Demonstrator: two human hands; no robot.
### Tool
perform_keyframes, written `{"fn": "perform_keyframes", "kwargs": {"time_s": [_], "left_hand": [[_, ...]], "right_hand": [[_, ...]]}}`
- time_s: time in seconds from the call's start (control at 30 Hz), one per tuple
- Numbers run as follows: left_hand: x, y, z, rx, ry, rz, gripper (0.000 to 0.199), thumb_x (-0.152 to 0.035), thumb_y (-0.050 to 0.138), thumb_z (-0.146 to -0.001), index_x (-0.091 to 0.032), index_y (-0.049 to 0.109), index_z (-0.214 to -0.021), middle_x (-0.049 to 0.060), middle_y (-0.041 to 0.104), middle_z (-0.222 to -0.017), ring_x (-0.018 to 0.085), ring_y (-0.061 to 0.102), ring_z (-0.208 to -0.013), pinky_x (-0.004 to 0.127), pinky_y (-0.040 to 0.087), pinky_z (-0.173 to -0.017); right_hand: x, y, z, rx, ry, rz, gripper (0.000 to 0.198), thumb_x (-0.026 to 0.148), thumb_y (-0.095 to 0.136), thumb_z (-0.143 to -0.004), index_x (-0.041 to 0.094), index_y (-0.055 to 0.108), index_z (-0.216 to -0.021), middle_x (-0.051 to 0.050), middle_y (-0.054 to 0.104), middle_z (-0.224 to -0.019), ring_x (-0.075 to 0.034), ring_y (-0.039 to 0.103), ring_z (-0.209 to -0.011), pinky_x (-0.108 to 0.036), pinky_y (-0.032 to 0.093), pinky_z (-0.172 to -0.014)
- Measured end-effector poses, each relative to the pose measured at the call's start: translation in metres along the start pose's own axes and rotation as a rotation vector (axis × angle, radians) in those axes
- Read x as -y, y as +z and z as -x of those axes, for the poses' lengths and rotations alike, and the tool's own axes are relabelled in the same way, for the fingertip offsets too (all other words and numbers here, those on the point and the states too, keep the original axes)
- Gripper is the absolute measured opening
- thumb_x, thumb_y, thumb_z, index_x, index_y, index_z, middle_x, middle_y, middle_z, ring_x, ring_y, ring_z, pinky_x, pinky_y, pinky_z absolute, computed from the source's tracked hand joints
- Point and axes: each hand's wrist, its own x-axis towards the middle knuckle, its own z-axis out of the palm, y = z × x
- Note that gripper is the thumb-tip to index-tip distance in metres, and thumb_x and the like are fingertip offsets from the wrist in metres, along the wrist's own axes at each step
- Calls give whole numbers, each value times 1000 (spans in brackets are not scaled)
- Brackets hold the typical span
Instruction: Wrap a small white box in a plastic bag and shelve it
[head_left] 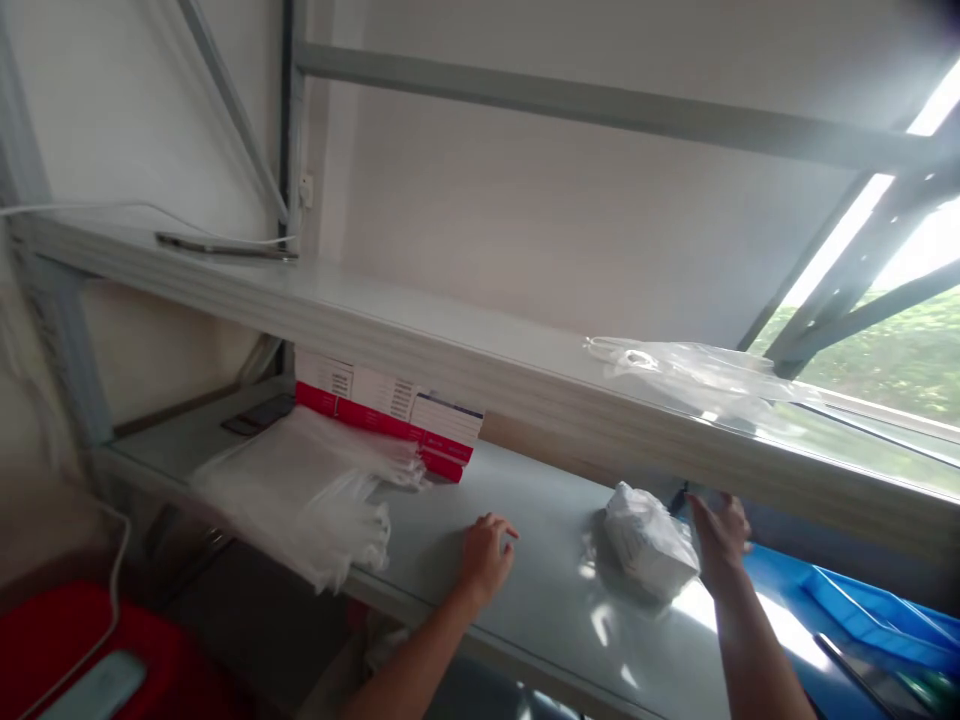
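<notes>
My left hand (489,555) rests on the lower shelf (540,520), its fingers loosely curved, thumb apart, and nothing in it. Farther right, my right hand (721,530) reaches in below the upper shelf, thumb and fingers spread. Just left of that hand lies a white plastic-wrapped bundle (651,540). A small dark object (679,498) shows behind the bundle near my right thumb; whether the thumb touches it I cannot tell. To the left of my left hand is a stack of clear plastic bags (300,490), partly hanging over the shelf's front edge.
Red-and-white printed cards (390,410) stand behind the bags. A blue tray (870,610) is at the right. The upper shelf (450,330) overhangs, holding a crumpled clear bag (690,370) and a thin dark device (225,246). A red object (112,640) stands lower left.
</notes>
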Motion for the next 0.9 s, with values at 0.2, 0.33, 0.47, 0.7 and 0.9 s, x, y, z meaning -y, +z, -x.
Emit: {"fn": "perform_keyframes", "kwargs": {"time_s": [0.2,0.33,0.47,0.7,0.9], "left_hand": [[-34,-52,52,-156,261,4,42,3,41,-75,-23,67,-95,3,59,-121,16,55,-109,34,38,-100],[-38,-145,105,-358,233,-264,34,-10,45,-85,-24,64,-109,6,59,-124,22,52,-114,39,38,-99],[5,-229,135,-544,-10,-618,42,-33,56,-86,-18,57,-125,14,54,-131,34,48,-118,47,37,-98],[65,-273,144,-284,-135,-869,25,-16,46,-87,-16,70,-93,13,66,-110,31,58,-101,46,38,-94],[76,-274,141,-318,-98,-820,36,-29,53,-87,-13,62,-117,19,59,-126,35,56,-110,49,36,-99]], "right_hand": [[101,8,158,470,-409,-231,58,49,36,-83,19,51,-130,-15,55,-131,-29,46,-126,-50,36,-103],[131,12,272,930,-575,-23,56,48,37,-90,29,38,-143,-6,35,-150,-27,24,-142,-58,21,-111],[134,8,296,957,-624,64,54,47,32,-94,29,36,-145,-5,31,-152,-25,24,-142,-55,14,-115],[139,4,288,951,-602,76,53,46,34,-94,27,39,-143,-6,31,-152,-22,26,-141,-51,12,-116],[144,-2,290,952,-580,78,53,46,34,-95,25,39,-143,-6,31,-152,-20,26,-141,-50,12,-116]]}}
